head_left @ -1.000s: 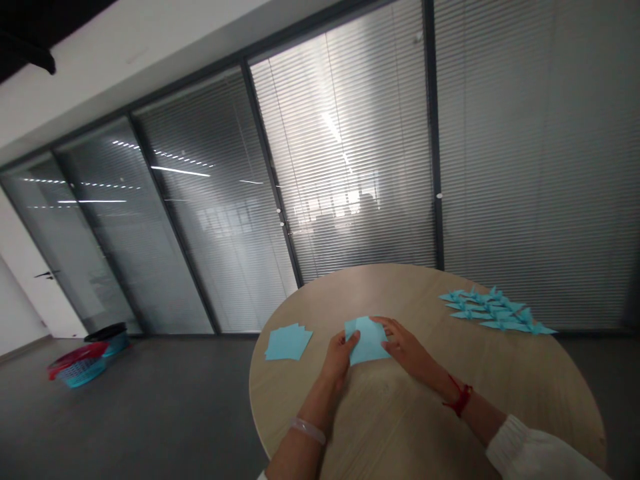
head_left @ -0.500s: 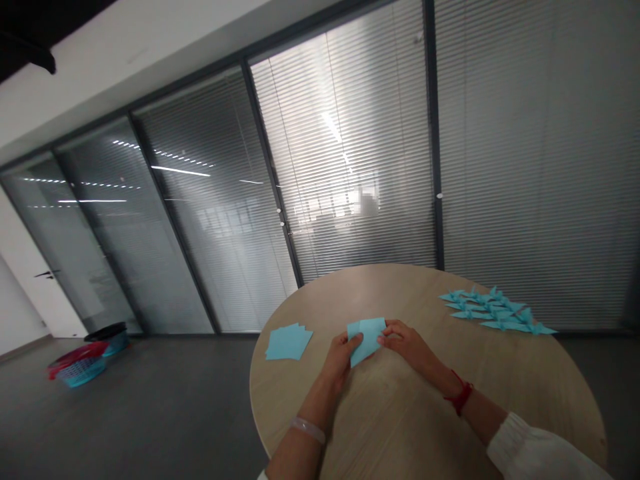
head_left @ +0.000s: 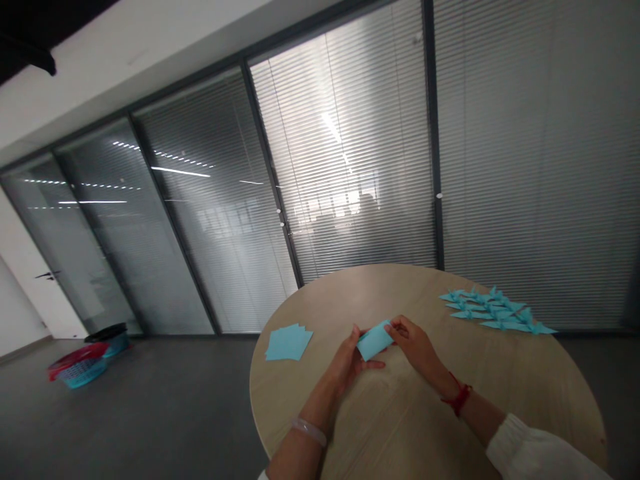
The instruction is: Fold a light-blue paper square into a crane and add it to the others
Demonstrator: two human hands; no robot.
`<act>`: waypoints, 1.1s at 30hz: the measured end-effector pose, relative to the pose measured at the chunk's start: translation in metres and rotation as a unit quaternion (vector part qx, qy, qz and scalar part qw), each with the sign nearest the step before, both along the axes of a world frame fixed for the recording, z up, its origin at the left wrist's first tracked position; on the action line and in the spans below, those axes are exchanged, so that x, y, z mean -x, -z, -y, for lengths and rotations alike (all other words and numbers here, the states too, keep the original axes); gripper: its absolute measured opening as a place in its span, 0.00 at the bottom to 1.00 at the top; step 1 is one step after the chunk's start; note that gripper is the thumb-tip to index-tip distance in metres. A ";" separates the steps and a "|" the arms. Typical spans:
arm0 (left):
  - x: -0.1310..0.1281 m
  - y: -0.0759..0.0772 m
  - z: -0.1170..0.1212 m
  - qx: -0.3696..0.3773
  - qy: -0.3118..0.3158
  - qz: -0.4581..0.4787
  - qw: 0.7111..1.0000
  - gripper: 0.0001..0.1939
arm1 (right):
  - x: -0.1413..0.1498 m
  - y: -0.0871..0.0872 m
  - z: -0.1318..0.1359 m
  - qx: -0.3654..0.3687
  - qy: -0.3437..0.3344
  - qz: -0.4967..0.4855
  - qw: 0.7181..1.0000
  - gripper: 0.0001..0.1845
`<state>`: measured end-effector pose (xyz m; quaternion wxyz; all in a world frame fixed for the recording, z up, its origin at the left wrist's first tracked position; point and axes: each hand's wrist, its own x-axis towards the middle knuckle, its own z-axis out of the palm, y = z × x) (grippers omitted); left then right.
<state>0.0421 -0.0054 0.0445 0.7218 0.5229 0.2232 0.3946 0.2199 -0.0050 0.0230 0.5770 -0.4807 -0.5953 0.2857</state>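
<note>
Left arm (head_left: 311, 417): reaches forward from the bottom edge, slanting inward
Left hand (head_left: 347, 363): turned partly palm up, thumb (head_left: 355, 329) raised, fingers (head_left: 375, 365) stretched toward the right hand (head_left: 416, 343) and set lower than the thumb
Right arm (head_left: 483, 417): comes in from the lower right corner, slanting inward
Right hand: bent inward, thumb and forefinger closed in a pinch
Spacing: hands near each other, apart
</note>
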 end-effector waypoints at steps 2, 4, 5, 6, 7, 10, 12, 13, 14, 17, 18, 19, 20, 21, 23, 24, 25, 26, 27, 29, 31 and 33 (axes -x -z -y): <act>-0.001 0.001 0.000 -0.008 -0.011 -0.001 1.000 0.30 | 0.000 0.001 0.000 -0.012 0.015 0.013 1.000 0.15; -0.002 0.002 -0.001 -0.028 -0.051 -0.024 0.998 0.28 | 0.000 0.002 0.000 -0.026 0.022 0.021 0.999 0.14; -0.002 0.003 -0.001 -0.042 -0.076 -0.042 0.995 0.28 | 0.000 0.003 -0.001 -0.029 0.025 0.022 0.999 0.13; -0.002 0.003 -0.002 -0.057 -0.098 -0.061 0.992 0.28 | 0.000 0.004 -0.001 -0.030 0.026 0.022 0.999 0.13; -0.002 0.004 -0.003 -0.071 -0.115 -0.080 0.988 0.27 | -0.001 0.005 -0.002 -0.029 0.025 0.022 0.999 0.12; -0.002 0.003 -0.005 -0.108 -0.144 -0.119 0.977 0.23 | -0.002 0.006 -0.003 -0.025 0.019 0.025 0.999 0.14; -0.002 0.003 -0.006 -0.119 -0.151 -0.131 0.973 0.21 | -0.002 0.006 -0.002 -0.025 0.011 0.034 0.999 0.16; -0.002 0.002 -0.006 -0.121 -0.155 -0.133 0.971 0.21 | -0.002 0.006 -0.001 -0.024 0.008 0.038 0.999 0.17; -0.002 0.002 -0.006 -0.121 -0.159 -0.134 0.971 0.21 | -0.002 0.005 0.000 -0.025 0.005 0.041 0.999 0.17; -0.002 0.003 -0.009 -0.118 -0.168 -0.129 0.970 0.22 | -0.002 0.003 0.001 -0.024 -0.005 0.047 0.999 0.16; -0.002 0.004 -0.010 -0.117 -0.171 -0.126 0.970 0.23 | -0.002 0.002 0.002 -0.022 -0.006 0.048 0.999 0.16; -0.002 0.004 -0.011 -0.117 -0.173 -0.122 0.970 0.24 | -0.002 0.002 0.002 -0.020 -0.007 0.049 0.999 0.16; -0.001 0.005 -0.012 -0.118 -0.175 -0.119 0.970 0.25 | -0.002 0.002 0.002 -0.018 -0.006 0.051 0.999 0.16; -0.001 0.006 -0.012 -0.119 -0.178 -0.116 0.970 0.26 | -0.002 0.001 0.002 -0.015 -0.004 0.053 0.998 0.15; -0.001 0.006 -0.014 -0.124 -0.185 -0.115 0.968 0.25 | -0.002 0.001 0.002 -0.011 0.002 0.060 0.998 0.14; 0.000 0.007 -0.014 -0.129 -0.190 -0.116 0.966 0.24 | -0.002 0.001 0.002 -0.010 0.003 0.063 0.998 0.13; 0.000 0.007 -0.015 -0.134 -0.194 -0.117 0.965 0.22 | -0.002 0.001 0.002 -0.011 0.004 0.065 0.998 0.13; 0.000 0.007 -0.015 -0.138 -0.198 -0.119 0.963 0.21 | -0.002 0.001 0.002 -0.012 0.003 0.065 0.998 0.12; 0.000 0.007 -0.015 -0.143 -0.201 -0.120 0.962 0.21 | -0.002 0.002 0.002 -0.013 0.001 0.064 0.998 0.12; 0.001 0.008 -0.016 -0.153 -0.204 -0.126 0.959 0.20 | -0.002 0.003 0.002 -0.014 -0.005 0.063 0.998 0.11; 0.001 0.009 -0.016 -0.161 -0.208 -0.133 0.955 0.19 | -0.002 0.003 0.001 -0.011 -0.010 0.066 0.998 0.11; 0.002 0.010 -0.016 -0.170 -0.212 -0.141 0.952 0.18 | -0.002 0.003 0.002 -0.008 -0.012 0.074 0.997 0.11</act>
